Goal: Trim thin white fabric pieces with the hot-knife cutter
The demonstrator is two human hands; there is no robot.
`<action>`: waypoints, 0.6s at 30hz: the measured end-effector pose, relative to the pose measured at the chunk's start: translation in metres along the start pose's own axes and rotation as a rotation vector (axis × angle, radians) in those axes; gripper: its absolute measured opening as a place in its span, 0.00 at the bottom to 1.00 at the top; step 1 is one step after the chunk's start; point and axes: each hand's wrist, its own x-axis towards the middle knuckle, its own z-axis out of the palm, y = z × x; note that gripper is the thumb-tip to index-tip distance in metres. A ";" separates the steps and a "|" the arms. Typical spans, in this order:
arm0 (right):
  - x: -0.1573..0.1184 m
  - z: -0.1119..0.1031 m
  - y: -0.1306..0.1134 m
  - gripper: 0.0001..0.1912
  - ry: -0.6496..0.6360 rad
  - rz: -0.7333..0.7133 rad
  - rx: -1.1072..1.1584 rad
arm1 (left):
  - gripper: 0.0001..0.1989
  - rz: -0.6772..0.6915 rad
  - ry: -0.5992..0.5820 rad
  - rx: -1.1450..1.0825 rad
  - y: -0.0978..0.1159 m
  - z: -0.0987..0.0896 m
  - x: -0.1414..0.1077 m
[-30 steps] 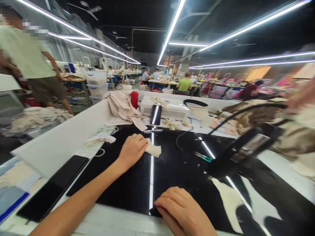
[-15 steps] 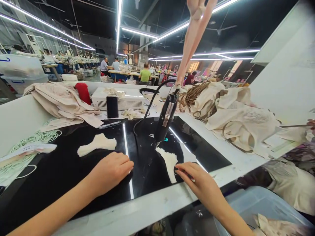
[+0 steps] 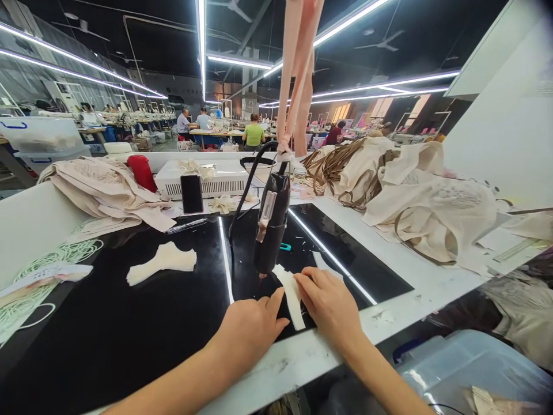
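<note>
Just brought left hand (image 3: 250, 325) over beside cream piece (image 3: 294, 301) near hanging black tool (image 3: 272, 222) on worktop (image 3: 129, 334); now working two-handed, pinching its edge with right hand (image 3: 330, 302); cannot tell whether gripping with left.

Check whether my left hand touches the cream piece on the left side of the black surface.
Apart: the head view shows bare black surface between your left hand and the cream piece.

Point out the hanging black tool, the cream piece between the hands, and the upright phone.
Hanging black tool (image 3: 275, 233): head view, on its body.
Cream piece (image 3: 292, 295): head view, on its middle.
Phone (image 3: 192, 195): head view, on its dark face.
</note>
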 end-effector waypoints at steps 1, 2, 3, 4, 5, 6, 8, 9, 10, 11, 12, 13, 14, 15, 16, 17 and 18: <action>-0.002 -0.002 0.001 0.15 0.016 0.001 0.017 | 0.31 -0.037 -0.037 -0.003 0.004 -0.004 0.002; -0.005 -0.004 0.001 0.15 0.032 0.004 0.036 | 0.34 -0.069 -0.069 0.002 0.008 -0.008 0.003; -0.009 -0.007 0.002 0.14 0.046 0.010 0.058 | 0.36 -0.093 -0.095 0.012 0.011 -0.011 0.005; -0.012 -0.010 0.004 0.14 0.058 0.018 0.084 | 0.38 -0.110 -0.114 0.025 0.014 -0.012 0.007; -0.015 -0.013 0.005 0.13 0.065 0.028 0.111 | 0.39 -0.119 -0.129 0.038 0.017 -0.014 0.008; -0.018 -0.015 0.005 0.13 0.070 0.042 0.140 | 0.40 -0.120 -0.139 0.047 0.018 -0.014 0.010; -0.022 -0.019 0.006 0.12 0.077 0.074 0.198 | 0.41 -0.113 -0.139 0.047 0.021 -0.012 0.013; -0.023 -0.020 0.007 0.12 0.080 0.090 0.225 | 0.40 -0.109 -0.130 0.042 0.021 -0.011 0.014; -0.023 -0.020 0.007 0.11 0.085 0.107 0.250 | 0.40 -0.109 -0.121 0.037 0.021 -0.010 0.015; -0.023 -0.020 0.007 0.11 0.090 0.122 0.273 | 0.39 -0.111 -0.114 0.031 0.022 -0.008 0.015; -0.023 -0.020 0.007 0.11 0.097 0.137 0.295 | 0.38 -0.113 -0.108 0.028 0.022 -0.007 0.016; -0.023 -0.020 0.007 0.11 0.104 0.152 0.317 | 0.38 -0.115 -0.104 0.028 0.022 -0.006 0.016; -0.023 -0.020 0.007 0.11 0.114 0.169 0.337 | 0.37 -0.115 -0.100 0.031 0.022 -0.005 0.016; -0.024 -0.021 0.008 0.11 0.129 0.190 0.354 | 0.37 -0.113 -0.096 0.036 0.023 -0.003 0.016; -0.025 -0.021 0.009 0.10 0.152 0.215 0.368 | 0.37 -0.112 -0.090 0.046 0.023 -0.002 0.015; -0.026 -0.022 0.010 0.10 0.182 0.244 0.379 | 0.37 -0.112 -0.079 0.060 0.023 -0.001 0.015; -0.028 -0.024 0.011 0.09 0.217 0.273 0.385 | 0.37 -0.114 -0.068 0.075 0.023 0.001 0.015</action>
